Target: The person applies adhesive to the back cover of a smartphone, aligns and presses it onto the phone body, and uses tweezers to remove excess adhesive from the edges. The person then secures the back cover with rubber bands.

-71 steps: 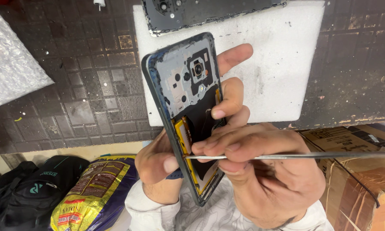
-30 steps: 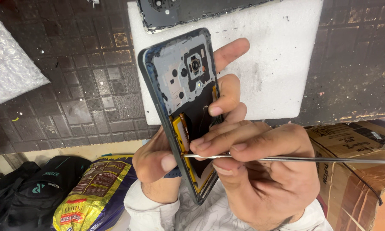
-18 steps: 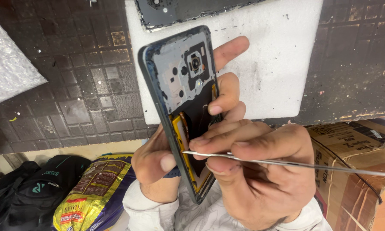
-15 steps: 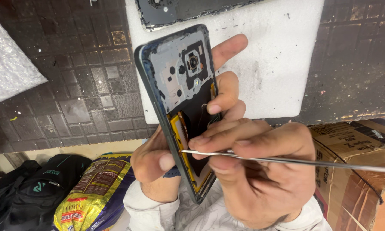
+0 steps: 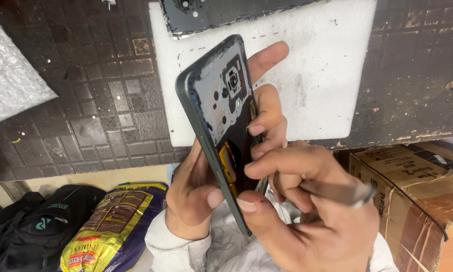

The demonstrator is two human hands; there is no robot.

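Note:
My left hand (image 5: 196,196) grips an opened dark phone (image 5: 217,100) from behind, tilted upright, with its back cover off and its camera module and orange flex parts showing. Fingers of that hand wrap around its right edge. My right hand (image 5: 307,211) holds thin metal tweezers (image 5: 337,192), whose tip reaches into the lower right part of the phone's open back. My right thumb presses against the phone's lower edge.
A white foam pad (image 5: 317,65) lies on the dark gridded work mat (image 5: 75,100), with a removed phone back cover (image 5: 221,12) at its top edge. Bubble wrap (image 5: 10,80) sits at left. Below the bench are a cardboard box (image 5: 418,186), a yellow packet (image 5: 105,226) and a black bag (image 5: 30,226).
The phone has been tilted further, turning its left edge toward me. The tweezers have swung round in my right hand, now seen end-on rather than stretching far right.

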